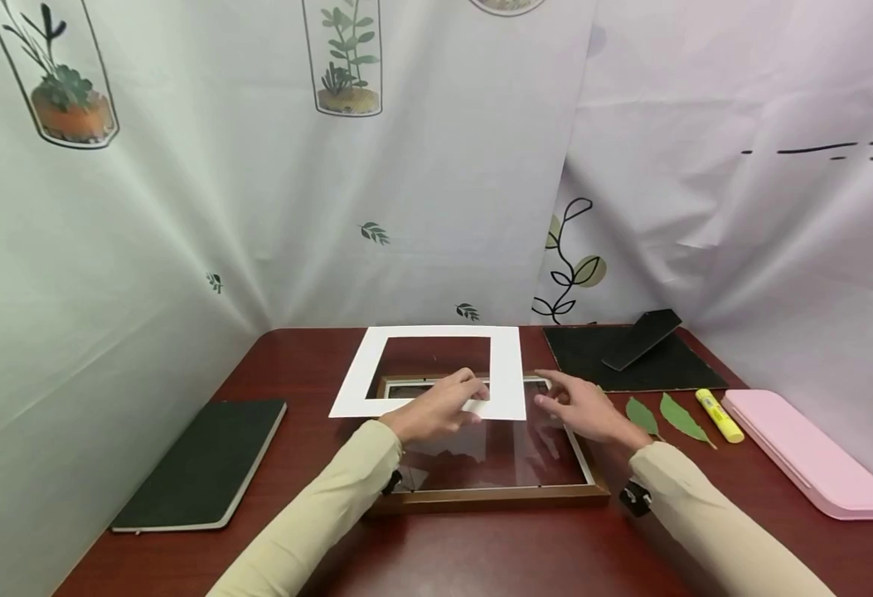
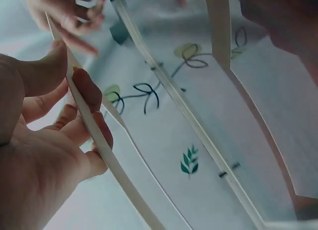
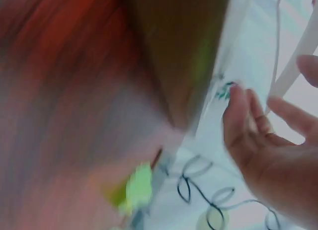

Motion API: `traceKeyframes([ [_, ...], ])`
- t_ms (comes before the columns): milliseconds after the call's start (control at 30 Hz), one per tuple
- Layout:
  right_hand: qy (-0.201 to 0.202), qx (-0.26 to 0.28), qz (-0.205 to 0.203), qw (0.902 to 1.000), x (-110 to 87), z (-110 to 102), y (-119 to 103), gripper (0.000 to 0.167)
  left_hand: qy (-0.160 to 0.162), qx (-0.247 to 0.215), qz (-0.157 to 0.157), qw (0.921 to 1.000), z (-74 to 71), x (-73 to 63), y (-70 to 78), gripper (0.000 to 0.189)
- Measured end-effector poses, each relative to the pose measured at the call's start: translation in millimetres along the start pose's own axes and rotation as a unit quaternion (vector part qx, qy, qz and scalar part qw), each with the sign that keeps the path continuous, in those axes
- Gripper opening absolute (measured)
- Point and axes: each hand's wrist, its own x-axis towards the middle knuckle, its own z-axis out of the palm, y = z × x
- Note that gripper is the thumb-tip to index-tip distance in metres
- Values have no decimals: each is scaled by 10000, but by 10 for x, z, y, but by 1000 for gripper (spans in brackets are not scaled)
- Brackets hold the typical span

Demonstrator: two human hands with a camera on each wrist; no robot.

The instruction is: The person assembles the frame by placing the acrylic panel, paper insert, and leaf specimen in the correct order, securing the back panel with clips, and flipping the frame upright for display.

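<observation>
A white picture mat (image 1: 506, 365) with a rectangular window is held tilted above a wooden picture frame (image 1: 503, 496). My left hand (image 1: 436, 406) pinches the mat's near edge between thumb and fingers; the left wrist view shows the mat edge (image 2: 94, 128) between them. My right hand (image 1: 585, 406) hovers above the frame's right side, fingers spread and loosely bent, holding nothing. The frame lies on the table with glass (image 1: 473, 460) in it, which reflects the hands and curtain. The mat covers part of the frame's far side.
A black backing board (image 1: 570, 352) with a raised stand (image 1: 641, 340) lies at the back right. Two green leaves (image 1: 682, 417), a yellow tube (image 1: 720, 416) and a pink case (image 1: 809, 452) are on the right. A dark notebook (image 1: 205, 464) lies left. Printed curtains enclose the table.
</observation>
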Motion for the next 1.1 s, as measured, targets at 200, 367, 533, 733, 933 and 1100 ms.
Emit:
traceKeyframes([
  [200, 108, 2499, 518, 9668, 43, 88, -52, 63, -63, 42, -146, 9999, 61, 106, 151, 25],
  [367, 169, 3451, 748, 9354, 38, 87, -57, 59, -118, 71, -103, 9999, 103, 165, 240, 28],
  [533, 41, 3457, 736, 9355, 35, 102, -54, 66, -102, 82, 25, 9999, 148, 159, 292, 28],
  [733, 63, 3609, 728, 9297, 2, 88, -10, 72, 131, 250, 374, 9989, 119, 25, 245, 33],
  [933, 119, 3588, 723, 9305, -100, -30, 152, 74, 1033, 350, -58, 9940, -162, -306, -9, 32],
  [1100, 30, 3642, 719, 9285, -213, -110, 252, 75, 1642, 559, -804, 9816, -346, -635, -231, 30],
])
